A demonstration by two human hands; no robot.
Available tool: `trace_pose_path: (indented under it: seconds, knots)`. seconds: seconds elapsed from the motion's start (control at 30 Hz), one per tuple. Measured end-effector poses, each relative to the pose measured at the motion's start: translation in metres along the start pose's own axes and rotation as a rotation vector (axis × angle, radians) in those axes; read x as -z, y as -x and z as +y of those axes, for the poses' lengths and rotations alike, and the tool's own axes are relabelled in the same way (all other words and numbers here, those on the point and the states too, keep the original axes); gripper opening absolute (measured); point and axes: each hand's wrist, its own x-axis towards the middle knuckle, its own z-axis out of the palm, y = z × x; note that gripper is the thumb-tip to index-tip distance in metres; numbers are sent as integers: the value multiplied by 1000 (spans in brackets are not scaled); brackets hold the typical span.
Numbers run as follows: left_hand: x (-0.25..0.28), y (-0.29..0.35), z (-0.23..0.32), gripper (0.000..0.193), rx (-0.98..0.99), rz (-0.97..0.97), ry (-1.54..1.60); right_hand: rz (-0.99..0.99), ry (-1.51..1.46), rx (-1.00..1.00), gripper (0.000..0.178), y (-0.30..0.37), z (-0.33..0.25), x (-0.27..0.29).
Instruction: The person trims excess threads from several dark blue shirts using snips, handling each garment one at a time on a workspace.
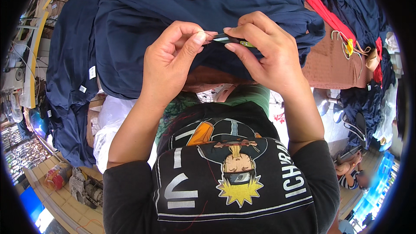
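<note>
While both hands meet at 12 o'clock over navy cloth [173, 0], right hand [264, 54] pinches small dark tool [229, 40]; left hand [173, 58] pinches thread end [207, 33]. Threading looks unfinished; cloth pile waits.

Passage beyond the heap of navy-blue cotton garments [173, 0] is blocked, since the table is covered by it. Right of that heap, bare brown cloth [325, 65] is left free, bounded by a red fabric strip [320, 8].
</note>
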Motion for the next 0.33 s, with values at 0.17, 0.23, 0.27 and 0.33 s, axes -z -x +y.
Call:
trace_pose_path:
  seconds: [0.17, 0.23, 0.27, 0.33]
  knots:
    - [20, 1, 23, 14, -61, -179, -388, -28, 116, 43, 18, -3, -3, 3]
    - [51, 6, 48, 12, -20, -404, -640, 19, 85, -9, 16, 1, 0, 9]
    - [61, 9, 64, 15, 179, -432, -792, 42, 43, -59, 16, 1, -1, 13]
    - [71, 18, 62, 16, 163, -343, -947, 77, -2, -152, 17, -1, -6, 17]
